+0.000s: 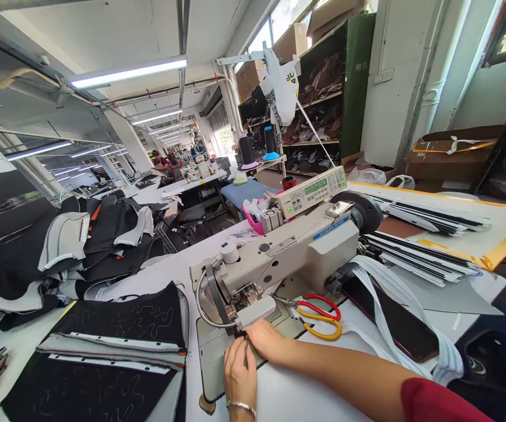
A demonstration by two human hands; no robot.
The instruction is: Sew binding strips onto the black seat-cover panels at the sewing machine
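Dark strip [245, 351] pinched between left hand [239, 372] and right hand [267, 341], under needle.

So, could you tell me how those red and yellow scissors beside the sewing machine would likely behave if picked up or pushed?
The scissors look stiff, with metal blades, so they should lift as one piece. Lying flat on the white table, they would probably slide rather than roll or tip. The looped handles seem easy to hook, though the blades may swing open.

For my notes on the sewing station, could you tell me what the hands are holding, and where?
Both hands, left and right, pinch a small dark piece at the needle of the sewing machine; the exact grip point cannot be told.
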